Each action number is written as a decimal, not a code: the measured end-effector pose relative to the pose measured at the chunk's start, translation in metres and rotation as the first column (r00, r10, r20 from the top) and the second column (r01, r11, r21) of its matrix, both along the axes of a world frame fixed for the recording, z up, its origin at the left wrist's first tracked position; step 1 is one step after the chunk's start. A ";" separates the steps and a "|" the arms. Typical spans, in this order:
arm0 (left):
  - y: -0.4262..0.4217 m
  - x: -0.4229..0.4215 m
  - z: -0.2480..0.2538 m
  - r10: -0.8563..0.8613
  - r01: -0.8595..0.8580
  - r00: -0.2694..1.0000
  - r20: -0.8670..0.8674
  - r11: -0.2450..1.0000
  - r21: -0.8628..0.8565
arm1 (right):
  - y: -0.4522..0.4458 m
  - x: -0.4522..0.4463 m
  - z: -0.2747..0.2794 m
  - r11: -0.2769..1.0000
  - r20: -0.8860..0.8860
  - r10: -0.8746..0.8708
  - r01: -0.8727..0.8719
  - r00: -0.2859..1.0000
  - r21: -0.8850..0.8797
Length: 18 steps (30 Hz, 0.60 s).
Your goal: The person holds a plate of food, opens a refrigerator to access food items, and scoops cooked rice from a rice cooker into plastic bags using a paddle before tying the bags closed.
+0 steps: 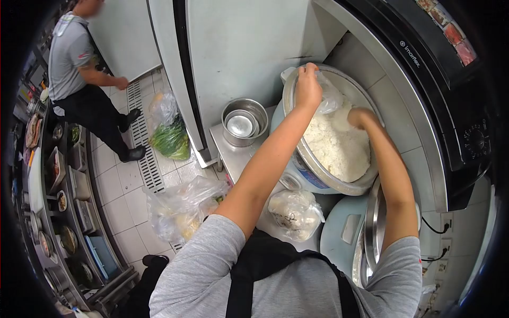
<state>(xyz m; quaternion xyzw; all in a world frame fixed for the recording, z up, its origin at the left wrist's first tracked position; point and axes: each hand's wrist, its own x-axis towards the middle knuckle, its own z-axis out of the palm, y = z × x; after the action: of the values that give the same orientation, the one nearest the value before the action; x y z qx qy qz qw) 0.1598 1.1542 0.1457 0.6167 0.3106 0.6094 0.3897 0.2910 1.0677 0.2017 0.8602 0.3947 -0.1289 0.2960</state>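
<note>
At upper right, the left hand (308,87) clutches a clear bag (332,98) over white powder (335,147) in a tub (347,186); the right hand (361,117) dips in (fingers hidden, grasp unclear). Tiled floor (114,183) lies left.

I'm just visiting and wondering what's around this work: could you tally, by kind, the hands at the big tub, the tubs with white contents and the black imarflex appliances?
Hands: 2, left hand and right hand
Tub with white contents: 1
Black imarflex appliance: 1
Total: 4
</note>
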 end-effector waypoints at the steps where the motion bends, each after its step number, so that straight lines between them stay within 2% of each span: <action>1: 0.001 0.001 -0.001 0.012 -0.012 1.000 -0.006 1.000 0.006 | -0.006 -0.001 -0.015 0.991 -0.139 -0.118 0.126 0.983 0.052; 2: 0.002 0.002 -0.001 0.026 -0.026 1.000 -0.011 1.000 0.012 | -0.011 -0.003 -0.032 0.963 -0.279 -0.223 0.255 0.934 0.086; 3: 0.003 0.002 -0.001 0.030 -0.030 1.000 -0.009 1.000 0.005 | -0.018 -0.004 -0.047 0.965 -0.275 -0.221 0.251 0.936 0.080; 4: 0.003 0.003 -0.001 0.024 -0.024 1.000 -0.020 1.000 0.002 | -0.025 -0.005 -0.061 0.971 -0.228 -0.006 0.060 0.974 0.231; 5: 0.003 0.003 -0.001 0.018 -0.018 0.999 -0.033 1.000 0.002 | -0.029 -0.005 -0.072 0.919 -0.154 0.203 -0.134 0.967 0.370; 6: 0.004 0.003 -0.001 0.018 -0.018 0.999 -0.038 1.000 -0.001 | -0.031 0.000 -0.079 0.921 -0.159 0.203 -0.133 0.966 0.367; 8: 0.003 0.004 -0.001 0.013 -0.012 0.999 -0.044 0.999 0.036 | -0.040 0.004 -0.081 0.867 -0.196 0.335 -0.220 0.922 0.447; 12: 0.003 0.006 -0.001 0.002 0.002 0.998 -0.064 0.998 0.064 | -0.046 -0.009 -0.067 0.890 -0.182 0.323 -0.232 0.929 0.393; 14: 0.003 0.007 -0.001 0.001 0.003 0.997 -0.077 0.998 0.056 | -0.046 -0.008 -0.066 0.885 -0.225 0.397 -0.307 0.890 0.351; 18: 0.003 0.005 0.000 -0.005 0.011 0.996 -0.090 0.997 0.071 | -0.050 -0.013 -0.064 0.885 -0.294 0.415 -0.307 0.861 0.350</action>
<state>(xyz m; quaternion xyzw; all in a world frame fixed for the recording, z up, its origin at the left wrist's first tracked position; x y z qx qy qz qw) 0.1651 1.1575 0.1455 0.6582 0.3033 0.5904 0.3554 0.2779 1.0182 0.1377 0.7652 0.6125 -0.1667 0.1078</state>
